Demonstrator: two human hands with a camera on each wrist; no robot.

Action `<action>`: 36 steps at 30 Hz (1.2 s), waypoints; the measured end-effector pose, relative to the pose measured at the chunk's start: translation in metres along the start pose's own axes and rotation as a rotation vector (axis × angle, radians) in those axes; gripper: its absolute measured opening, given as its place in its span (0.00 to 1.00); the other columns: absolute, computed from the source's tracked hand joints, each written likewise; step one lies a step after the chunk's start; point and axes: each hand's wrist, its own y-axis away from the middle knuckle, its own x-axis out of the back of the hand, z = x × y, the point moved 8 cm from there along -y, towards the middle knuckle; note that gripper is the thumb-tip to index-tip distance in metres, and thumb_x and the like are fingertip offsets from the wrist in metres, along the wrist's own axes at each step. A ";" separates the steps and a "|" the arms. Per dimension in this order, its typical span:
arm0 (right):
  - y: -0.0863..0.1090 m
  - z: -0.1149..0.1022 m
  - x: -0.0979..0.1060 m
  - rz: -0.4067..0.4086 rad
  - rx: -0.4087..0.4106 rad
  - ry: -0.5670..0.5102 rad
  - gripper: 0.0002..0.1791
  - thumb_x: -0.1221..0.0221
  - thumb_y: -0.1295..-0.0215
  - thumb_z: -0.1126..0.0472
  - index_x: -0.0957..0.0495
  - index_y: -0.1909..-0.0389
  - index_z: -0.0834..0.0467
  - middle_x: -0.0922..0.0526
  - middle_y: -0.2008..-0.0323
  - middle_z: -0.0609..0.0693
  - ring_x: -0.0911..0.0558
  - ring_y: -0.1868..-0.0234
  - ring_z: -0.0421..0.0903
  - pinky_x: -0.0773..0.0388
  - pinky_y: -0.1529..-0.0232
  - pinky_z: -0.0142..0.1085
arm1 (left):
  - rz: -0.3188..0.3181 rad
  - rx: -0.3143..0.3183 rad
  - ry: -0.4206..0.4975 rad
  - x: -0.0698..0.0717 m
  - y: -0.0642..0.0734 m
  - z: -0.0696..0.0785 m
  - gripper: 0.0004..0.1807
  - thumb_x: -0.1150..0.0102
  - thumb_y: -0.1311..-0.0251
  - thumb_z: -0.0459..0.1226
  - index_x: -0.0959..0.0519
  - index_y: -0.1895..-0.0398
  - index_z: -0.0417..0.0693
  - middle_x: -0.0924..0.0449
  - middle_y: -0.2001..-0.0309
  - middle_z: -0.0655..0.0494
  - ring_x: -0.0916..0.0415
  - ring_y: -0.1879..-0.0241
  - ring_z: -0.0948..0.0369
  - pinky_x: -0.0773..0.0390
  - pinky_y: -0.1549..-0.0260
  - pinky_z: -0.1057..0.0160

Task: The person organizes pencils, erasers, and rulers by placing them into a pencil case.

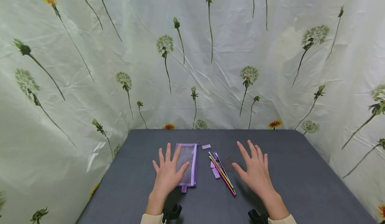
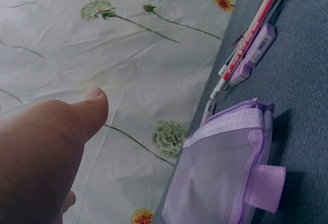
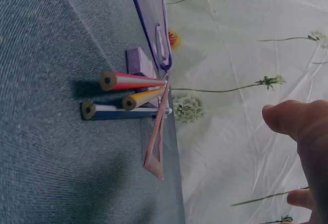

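My left hand (image 1: 168, 175) hovers with spread fingers over the left part of a purple mesh zip pouch (image 1: 188, 153), hiding some of it. A ribbon tab (image 2: 267, 187) sticks out at the pouch's near end. To its right lie a red pencil (image 3: 136, 81), a yellow pencil (image 3: 146, 98) and a dark blue pencil (image 3: 110, 112), bunched together across small purple erasers (image 1: 216, 173). Beside them is a clear set square with pinkish edges (image 3: 155, 166). My right hand (image 1: 255, 174), fingers apart and holding nothing, is above the table right of the pencils.
Another small purple eraser (image 1: 206, 146) lies near the pouch's far right corner. Everything lies on a dark grey table (image 1: 288, 157). A pale sheet printed with dandelions (image 1: 222, 93) hangs behind the table and along its sides.
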 end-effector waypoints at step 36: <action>-0.030 0.015 -0.065 -0.502 0.203 -0.125 0.35 0.29 0.39 0.55 0.28 0.31 0.54 0.27 0.36 0.58 0.29 0.35 0.61 0.30 0.40 0.61 | -0.218 0.108 0.071 -0.056 -0.036 0.007 0.50 0.35 0.43 0.64 0.41 0.21 0.58 0.49 0.25 0.31 0.50 0.30 0.25 0.47 0.47 0.17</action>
